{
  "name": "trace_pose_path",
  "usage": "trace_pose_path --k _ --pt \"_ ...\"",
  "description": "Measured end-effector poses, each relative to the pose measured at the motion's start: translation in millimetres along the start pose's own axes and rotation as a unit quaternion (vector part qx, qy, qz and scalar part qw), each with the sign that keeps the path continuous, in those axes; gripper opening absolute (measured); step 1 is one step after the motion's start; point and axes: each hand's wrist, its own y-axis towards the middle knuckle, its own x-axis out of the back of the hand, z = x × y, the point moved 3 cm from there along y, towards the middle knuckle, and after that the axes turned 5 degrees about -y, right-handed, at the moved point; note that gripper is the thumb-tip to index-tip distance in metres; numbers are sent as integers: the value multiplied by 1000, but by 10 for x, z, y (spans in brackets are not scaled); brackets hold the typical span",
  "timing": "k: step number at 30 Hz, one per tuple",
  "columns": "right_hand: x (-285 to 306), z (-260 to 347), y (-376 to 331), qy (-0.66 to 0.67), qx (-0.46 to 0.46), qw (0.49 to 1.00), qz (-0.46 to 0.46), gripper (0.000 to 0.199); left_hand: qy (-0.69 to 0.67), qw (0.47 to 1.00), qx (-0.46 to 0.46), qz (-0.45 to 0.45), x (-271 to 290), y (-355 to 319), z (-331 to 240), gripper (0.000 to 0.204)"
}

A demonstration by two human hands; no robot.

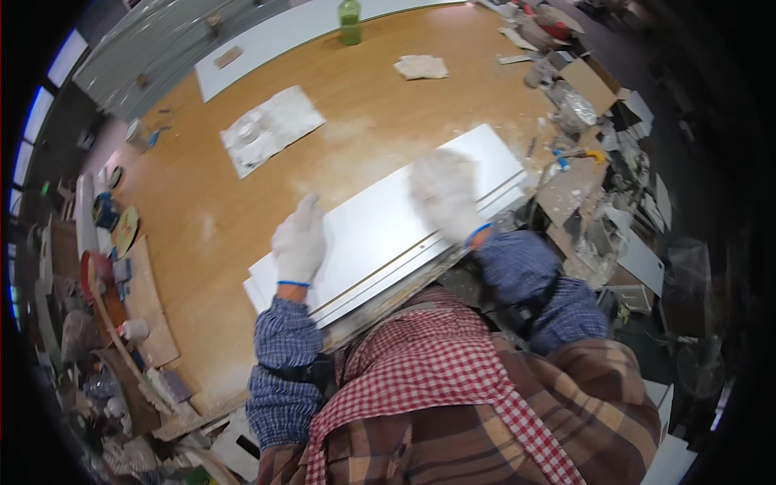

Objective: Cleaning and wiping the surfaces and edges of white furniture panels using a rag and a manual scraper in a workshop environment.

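A long white panel point(368, 234) lies at a slant along the table's near edge, with a grooved strip on its near side and another white edge beneath it. My left hand point(299, 242), in a white glove with a blue cuff, rests on the panel's left part with fingers stretched away from me. On the right part, my white-gloved right hand point(444, 192) is over the panel's surface. Motion smears its fingers, so whether anything is under them stays hidden.
On the wooden table point(194, 234) lie a white sheet point(275, 129) with a small pot, a folded cloth point(421, 67) and a green bottle point(349, 23). Scraps and a yellow-handled tool point(594, 155) crowd the right side. Wooden strips point(145, 311) and tools line the left.
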Motion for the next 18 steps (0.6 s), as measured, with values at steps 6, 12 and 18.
trace_pose_path --k 6,12,18 --pt "42 1168 24 216 158 957 -114 33 36 999 29 15 59 -2 -30 38" --pt "4 -560 -91 21 16 996 -85 31 0 1000 -8 -27 61 -72 -12 37" --pt "-121 -2190 -443 108 -294 921 232 51 2 999 -25 -30 72 -46 -6 33"
